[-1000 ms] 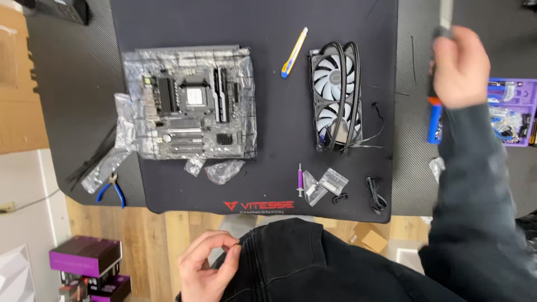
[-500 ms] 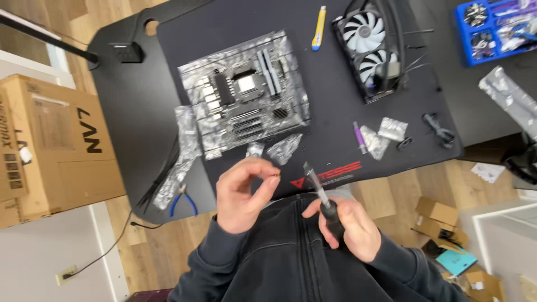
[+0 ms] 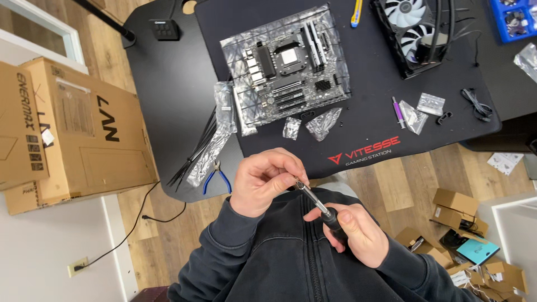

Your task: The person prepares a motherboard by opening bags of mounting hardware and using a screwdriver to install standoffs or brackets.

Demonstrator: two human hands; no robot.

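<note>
Both hands meet over the person's lap, just below the desk edge. The right hand (image 3: 355,232) has its fingers wrapped around the black handle of a screwdriver (image 3: 319,207), while the left hand (image 3: 265,179) pinches fingertips on the metal tip (whatever sits there is too small to tell). A motherboard (image 3: 288,64) lies on the black mat (image 3: 369,120), well apart.

The screwdriver (image 3: 320,208) tip is hidden inside the closed left hand (image 3: 263,182), and its handle is mostly covered by the right hand (image 3: 355,232). At the counter's (image 3: 168,100) far edge, the fan cooler (image 3: 417,33) and blue parts tray (image 3: 512,19) are cut off.
</note>
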